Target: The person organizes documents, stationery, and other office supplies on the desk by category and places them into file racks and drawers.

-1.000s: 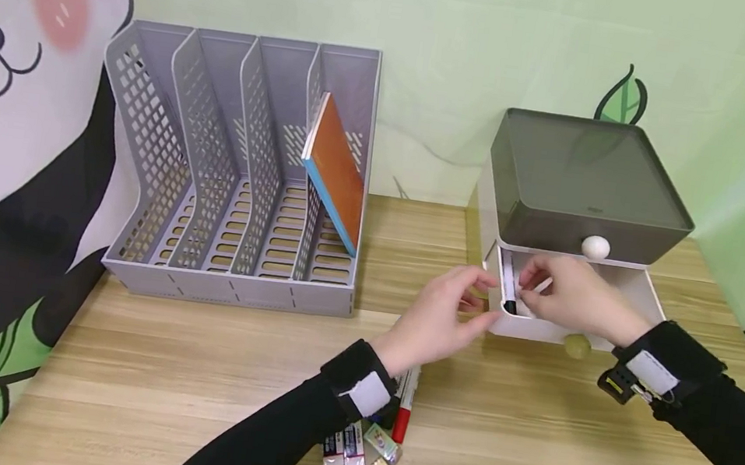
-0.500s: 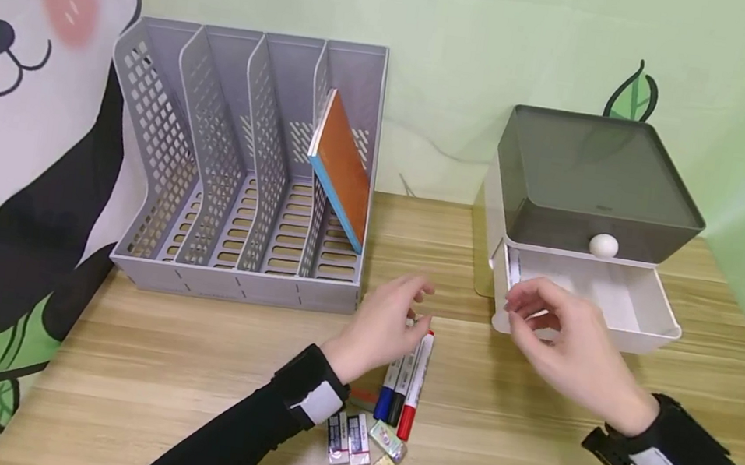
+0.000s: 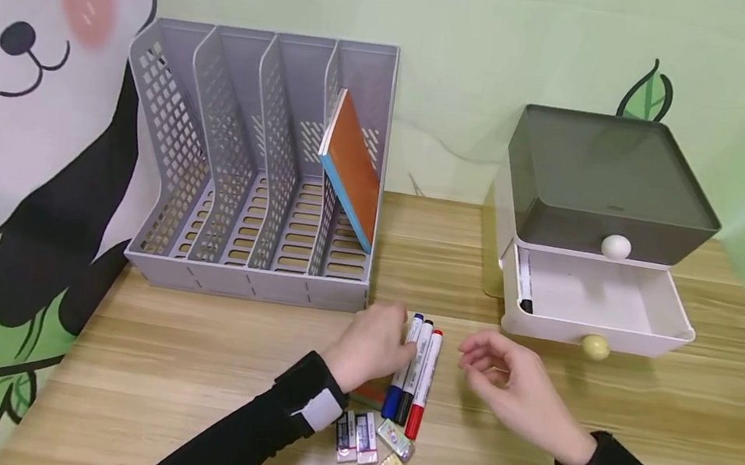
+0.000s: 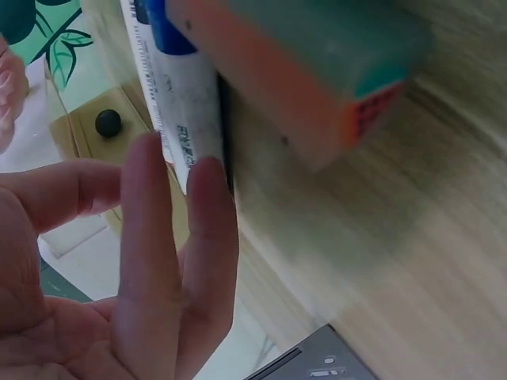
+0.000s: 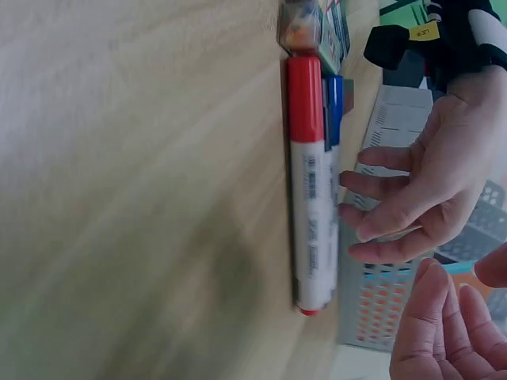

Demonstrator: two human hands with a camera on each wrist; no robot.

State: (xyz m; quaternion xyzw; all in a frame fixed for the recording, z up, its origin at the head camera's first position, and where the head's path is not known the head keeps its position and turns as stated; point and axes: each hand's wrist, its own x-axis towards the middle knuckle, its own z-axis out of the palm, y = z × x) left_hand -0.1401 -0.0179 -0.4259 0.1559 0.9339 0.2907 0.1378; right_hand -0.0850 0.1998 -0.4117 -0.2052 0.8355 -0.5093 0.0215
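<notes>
Nearest, at the bottom middle of my head view, I have four erasers [image 3: 368, 440] on the table [image 3: 233, 434]. Just above them the left wrist hides much of a block [image 4: 309, 71]; my left wrist view fills in what I miss there, its green top and orange side. Next to the block, right of centre, the blue marker [image 3: 401, 370], black marker [image 3: 415, 372] and red marker [image 3: 425, 385] lie side by side; in my right wrist view the red one largely covers the black.

The left hand [image 3: 370, 348] is at the blue marker, its thumb overlapping it from above. Its fingers are spread in both wrist views; I can't tell whether they touch. To the right of the markers, the right hand [image 3: 521, 393] has loosely bent fingers, a gap between them and the thumb.

Farther off, upper right, a drawer [image 3: 611, 295] sticks out of the cabinet [image 3: 624, 167], a black-capped pen [image 3: 526, 280] along its left wall. Upper left is the rack [image 3: 246, 283], with a book [image 3: 355, 171] leaning in its rightmost slot.
</notes>
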